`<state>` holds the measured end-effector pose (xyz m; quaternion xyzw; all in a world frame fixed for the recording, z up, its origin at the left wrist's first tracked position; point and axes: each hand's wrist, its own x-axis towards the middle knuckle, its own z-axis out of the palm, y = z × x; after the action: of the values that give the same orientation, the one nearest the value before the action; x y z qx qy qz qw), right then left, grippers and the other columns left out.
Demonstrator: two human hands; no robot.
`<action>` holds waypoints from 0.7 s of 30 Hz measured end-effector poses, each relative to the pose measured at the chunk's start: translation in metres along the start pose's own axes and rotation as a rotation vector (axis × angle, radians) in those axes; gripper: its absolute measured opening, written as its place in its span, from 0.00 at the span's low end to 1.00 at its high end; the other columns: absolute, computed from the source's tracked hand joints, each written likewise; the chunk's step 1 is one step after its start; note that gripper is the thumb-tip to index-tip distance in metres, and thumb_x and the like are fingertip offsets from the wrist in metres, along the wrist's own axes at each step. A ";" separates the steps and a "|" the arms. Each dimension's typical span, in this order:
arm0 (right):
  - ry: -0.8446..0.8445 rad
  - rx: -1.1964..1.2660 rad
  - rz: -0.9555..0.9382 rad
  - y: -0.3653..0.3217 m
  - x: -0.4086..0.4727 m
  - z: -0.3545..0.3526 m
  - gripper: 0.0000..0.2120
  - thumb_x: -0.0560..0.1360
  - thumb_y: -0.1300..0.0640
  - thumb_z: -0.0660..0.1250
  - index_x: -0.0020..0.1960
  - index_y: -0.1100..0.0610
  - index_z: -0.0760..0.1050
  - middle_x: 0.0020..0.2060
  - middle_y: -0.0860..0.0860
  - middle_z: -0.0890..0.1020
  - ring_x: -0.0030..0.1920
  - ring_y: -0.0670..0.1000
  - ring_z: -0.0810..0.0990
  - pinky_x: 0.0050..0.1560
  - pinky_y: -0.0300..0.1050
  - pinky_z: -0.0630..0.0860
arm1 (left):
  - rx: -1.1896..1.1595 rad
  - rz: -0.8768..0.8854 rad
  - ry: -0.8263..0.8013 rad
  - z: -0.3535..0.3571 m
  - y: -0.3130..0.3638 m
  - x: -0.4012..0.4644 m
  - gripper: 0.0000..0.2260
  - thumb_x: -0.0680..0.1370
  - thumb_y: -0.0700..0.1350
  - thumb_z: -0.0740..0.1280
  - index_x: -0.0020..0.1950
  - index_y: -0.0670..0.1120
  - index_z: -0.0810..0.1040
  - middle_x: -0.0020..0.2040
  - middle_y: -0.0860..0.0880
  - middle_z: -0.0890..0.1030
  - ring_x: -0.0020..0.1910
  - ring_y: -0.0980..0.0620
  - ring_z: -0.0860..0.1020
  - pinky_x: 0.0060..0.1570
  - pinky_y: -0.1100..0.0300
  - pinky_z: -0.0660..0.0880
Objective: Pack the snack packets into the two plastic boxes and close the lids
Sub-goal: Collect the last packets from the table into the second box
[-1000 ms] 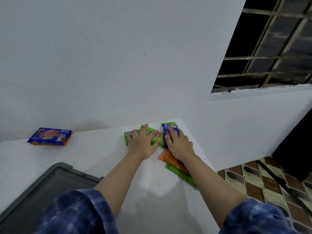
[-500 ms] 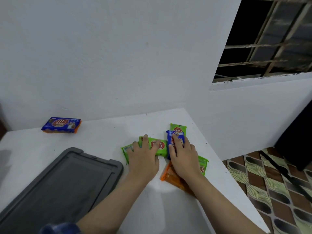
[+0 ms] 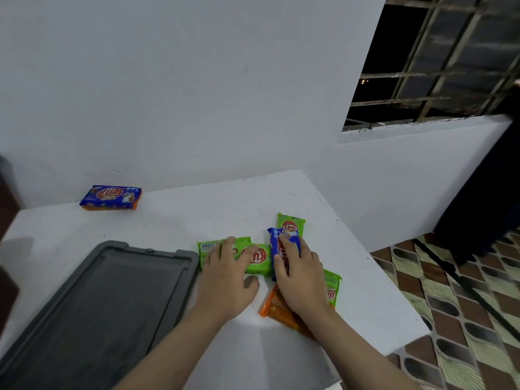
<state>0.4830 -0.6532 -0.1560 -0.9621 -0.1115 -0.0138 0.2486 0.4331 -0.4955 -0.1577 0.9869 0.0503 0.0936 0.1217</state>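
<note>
A cluster of snack packets lies on the white table (image 3: 281,356) near its right side. My left hand (image 3: 225,282) rests flat, fingers spread, on a green packet (image 3: 259,258). My right hand (image 3: 298,277) presses on a blue packet (image 3: 282,243) that lies over another green packet (image 3: 291,222). An orange packet (image 3: 275,308) and a third green packet (image 3: 333,288) stick out from under my right hand and wrist. A separate blue packet (image 3: 111,197) sits alone at the back left by the wall. A grey plastic lid (image 3: 92,305) lies flat at the front left.
A white wall rises right behind the table. The table's right edge drops to a patterned tile floor (image 3: 464,319). A barred window (image 3: 439,57) is at the upper right. A dark brown object (image 3: 7,209) shows at the left border.
Both hands have slid the packet cluster toward me, away from the wall. The view has tilted down, bringing more of the grey lid into sight.
</note>
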 end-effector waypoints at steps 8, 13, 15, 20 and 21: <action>-0.011 -0.047 0.058 -0.015 0.005 -0.002 0.26 0.80 0.39 0.51 0.76 0.45 0.59 0.75 0.53 0.61 0.68 0.57 0.66 0.68 0.55 0.63 | -0.209 0.068 0.044 -0.030 -0.037 0.011 0.18 0.77 0.54 0.64 0.66 0.52 0.74 0.62 0.49 0.71 0.65 0.48 0.65 0.66 0.51 0.61; 0.014 -0.185 0.096 -0.028 0.012 -0.003 0.25 0.80 0.41 0.52 0.74 0.46 0.60 0.75 0.55 0.59 0.68 0.61 0.64 0.69 0.58 0.60 | -0.182 -0.175 0.141 -0.053 -0.089 0.049 0.21 0.78 0.47 0.64 0.71 0.47 0.70 0.72 0.43 0.64 0.72 0.44 0.58 0.72 0.49 0.55; 0.037 -0.267 0.082 -0.039 0.017 -0.002 0.24 0.79 0.44 0.53 0.74 0.46 0.60 0.77 0.56 0.54 0.73 0.64 0.56 0.71 0.63 0.53 | -0.173 -0.270 0.123 -0.061 -0.107 0.065 0.22 0.78 0.47 0.63 0.72 0.46 0.68 0.74 0.41 0.62 0.72 0.42 0.57 0.72 0.49 0.55; -0.041 -0.221 -0.026 -0.077 0.034 0.011 0.22 0.80 0.44 0.52 0.74 0.43 0.60 0.78 0.52 0.52 0.75 0.62 0.51 0.72 0.64 0.50 | -0.093 -0.361 0.097 -0.063 -0.128 0.094 0.25 0.78 0.50 0.62 0.74 0.46 0.64 0.75 0.39 0.58 0.74 0.38 0.53 0.72 0.44 0.53; -0.060 -0.218 -0.038 -0.082 0.035 0.014 0.22 0.80 0.44 0.52 0.74 0.43 0.60 0.78 0.52 0.53 0.75 0.62 0.52 0.72 0.64 0.50 | -0.072 -0.376 0.090 -0.062 -0.131 0.098 0.25 0.78 0.50 0.62 0.74 0.47 0.63 0.76 0.39 0.56 0.75 0.37 0.51 0.72 0.42 0.52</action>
<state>0.4982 -0.5697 -0.1266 -0.9811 -0.1351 -0.0018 0.1385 0.5063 -0.3425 -0.1147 0.9499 0.2360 0.1150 0.1698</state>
